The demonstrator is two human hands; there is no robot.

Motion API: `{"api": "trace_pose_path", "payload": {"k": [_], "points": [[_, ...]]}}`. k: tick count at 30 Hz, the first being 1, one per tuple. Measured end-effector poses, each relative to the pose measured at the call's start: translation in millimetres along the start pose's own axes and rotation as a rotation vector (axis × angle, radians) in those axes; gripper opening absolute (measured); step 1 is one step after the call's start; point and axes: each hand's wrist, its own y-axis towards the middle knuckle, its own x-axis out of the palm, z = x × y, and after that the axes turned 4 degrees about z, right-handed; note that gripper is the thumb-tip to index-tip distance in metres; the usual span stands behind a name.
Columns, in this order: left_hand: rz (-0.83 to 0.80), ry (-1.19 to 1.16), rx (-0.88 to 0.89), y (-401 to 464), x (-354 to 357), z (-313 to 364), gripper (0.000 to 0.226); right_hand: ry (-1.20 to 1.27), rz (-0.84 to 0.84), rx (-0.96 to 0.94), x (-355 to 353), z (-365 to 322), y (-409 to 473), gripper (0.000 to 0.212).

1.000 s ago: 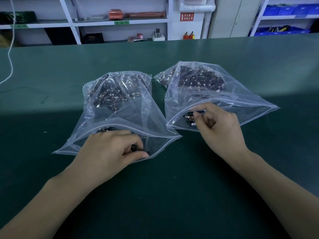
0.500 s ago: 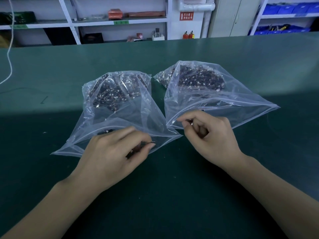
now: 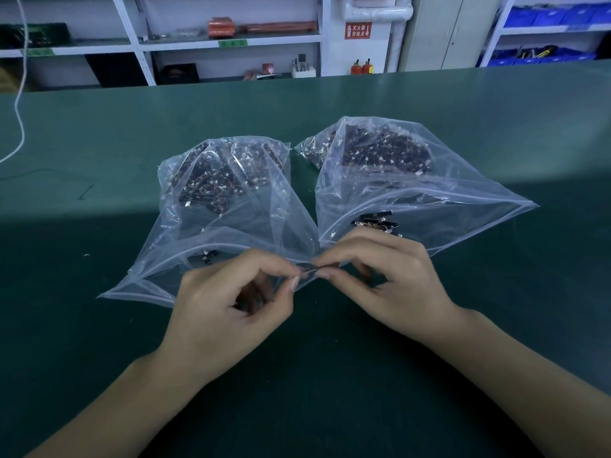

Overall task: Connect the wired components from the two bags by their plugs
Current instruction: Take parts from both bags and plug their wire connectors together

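Pinching small wired components between thumb and forefinger, my left hand and right hand meet fingertip to fingertip above the green table, just before the mouths of the left bag and right bag, both lying mid-table.

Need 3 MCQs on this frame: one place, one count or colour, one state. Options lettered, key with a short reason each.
1. Where do the two hands meet?
A. in front of the bags, between their mouths
B. inside the left bag
C. at the table's far edge

2. How many clear bags lie on the table?
A. one
B. two
C. four

3. What is the right hand doing?
A. lying flat and open
B. pinching a small part
C. gripping a bag's rim

Key:
1 A: left hand and right hand touch fingertips at the small part.
2 B: left bag and right bag on the green table.
3 B: fingers curl round it.
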Motion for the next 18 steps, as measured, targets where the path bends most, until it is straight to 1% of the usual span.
{"api": "trace_pose_path", "payload": {"k": [3, 8, 15, 18], "points": [[0.007, 0.027, -0.012, 0.0, 1.1, -0.9, 0.006, -0.007, 0.011, 0.007, 0.0, -0.1, -0.2, 0.007], [-0.004, 0.077, 0.016, 1.9, 0.8, -4.2, 0.007, -0.013, 0.016, -0.016, 0.7, -2.7, -0.8, 0.009], [-0.016, 0.058, 0.008, 2.4, 1.6, -3.2, 0.005, -0.028, 0.035, 0.007, 1.0, -1.7, -0.1, 0.012], [-0.036, 0.048, 0.021, 3.2, 0.8, -3.3, 0.009, -0.032, 0.012, 0.005, 1.3, -2.4, -0.5, 0.016]]}}
